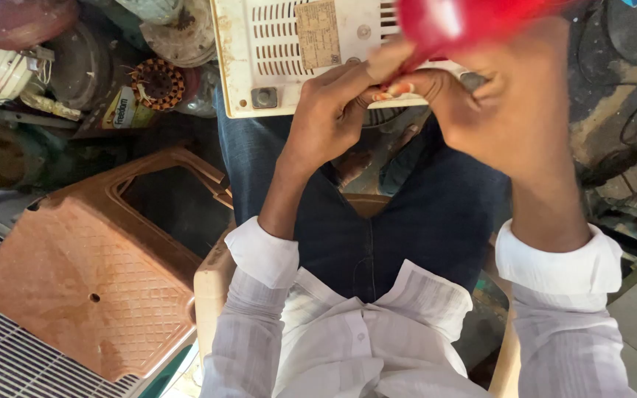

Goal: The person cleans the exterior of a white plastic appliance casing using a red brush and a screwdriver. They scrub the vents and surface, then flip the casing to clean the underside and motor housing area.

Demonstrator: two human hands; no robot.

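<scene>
Both hands meet over the lap — the left hand [331,118] pinching a blurred red object [451,26], the right hand [514,110] clasped around it — near a cream vented casing [274,55].

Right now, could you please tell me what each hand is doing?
Left hand: closed, fingers pinching the red object from below.
Right hand: closed on the same red object.

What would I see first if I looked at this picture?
First, the blurry bright red thing at the top, pinched between the left hand and right hand. Behind the hands lies a cream slotted appliance casing. At the left, a brown plastic stool lies tipped on its side.
</scene>
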